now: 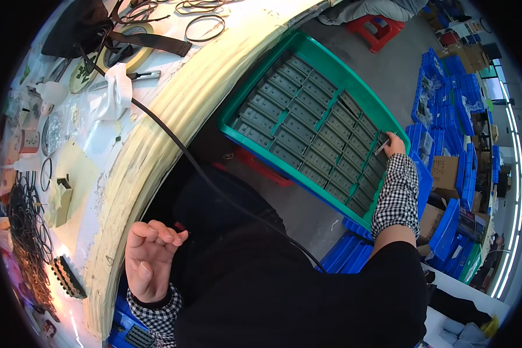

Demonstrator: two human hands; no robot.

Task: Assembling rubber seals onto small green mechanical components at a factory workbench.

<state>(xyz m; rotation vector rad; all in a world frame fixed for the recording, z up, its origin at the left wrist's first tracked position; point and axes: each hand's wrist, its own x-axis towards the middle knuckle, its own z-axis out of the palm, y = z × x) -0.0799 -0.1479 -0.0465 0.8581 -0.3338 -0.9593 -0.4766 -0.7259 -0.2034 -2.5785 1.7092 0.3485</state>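
Green bin: in the head view, a shallow plastic bin (pixel 343 74) sits at the person's front right, beside the table (pixel 93 191) and tilted to my eye; blue shows along its lower side. What bears it I cannot tell.
Dark grey blocks: packed in the bin, the oblong blocks (pixel 301 111) lie in slanting columns, small dots on their faces, green floor showing between.
Right hand: the hand (pixel 395 144) is at the bin's far right wall; its grip looks closed on a thin pale piece (pixel 381 148), held slantwise above the blocks. Whether the fingers also touch the rim I cannot tell.
Left hand: the hand (pixel 152 255) is raised by the padded table edge (pixel 156 151), palm showing, fingers bent, thumb apart; no piece visible in the grip. Something dark red (pixel 181 226) shows just beside the fingertips, touching or behind, unclear.
Handling, my guess: pale piece light and stiff, perhaps slick; pinch it by its long edges. Blocks likely rigid, easiest taken by the ends where green gaps show. Full bin probably heavy; hold it under opposite rims.
Black cable: the cable (pixel 214 187) crosses from the table over the person's lap.
Tabletop: white cloth (pixel 115 93), utility knife (pixel 146 75).
Right-hand floor side: stacked blue bins (pixel 446 133).
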